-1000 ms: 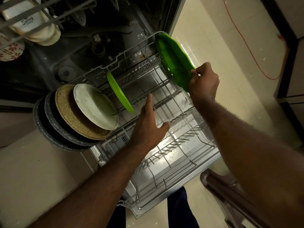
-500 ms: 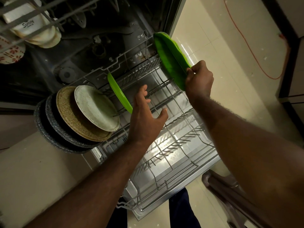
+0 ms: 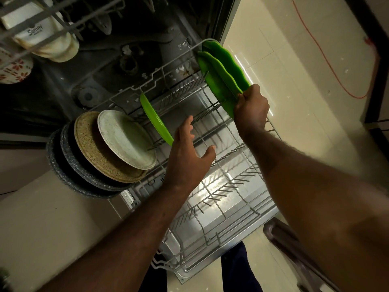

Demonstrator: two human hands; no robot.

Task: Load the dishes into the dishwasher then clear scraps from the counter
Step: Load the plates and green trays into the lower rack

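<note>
Standing over the pulled-out grey wire lower rack [image 3: 212,199] of the open dishwasher, the person has both bare arms stretched down into it. The right hand [image 3: 251,109] is closed around the near edge of two wavy-rimmed bright green plastic plates [image 3: 221,74], held upright at the rack's far right corner. The left hand [image 3: 187,152] hovers open above the middle tines, fingers spread, gripping nothing. Just beside it a single green plate [image 3: 154,120] stands on edge in the tines. At the rack's left end a pale speckled round plate [image 3: 126,140] leans against a tan cork-textured plate [image 3: 90,152] and dark grey speckled plates [image 3: 63,165] behind it. Overhead on the left, cream dishes [image 3: 48,43] sit in the upper rack. Glossy cream floor tiles [image 3: 294,85] spread to the right, crossed by a thin orange cord [image 3: 322,51]; a dark cabinet edge [image 3: 376,60] borders them.
</note>
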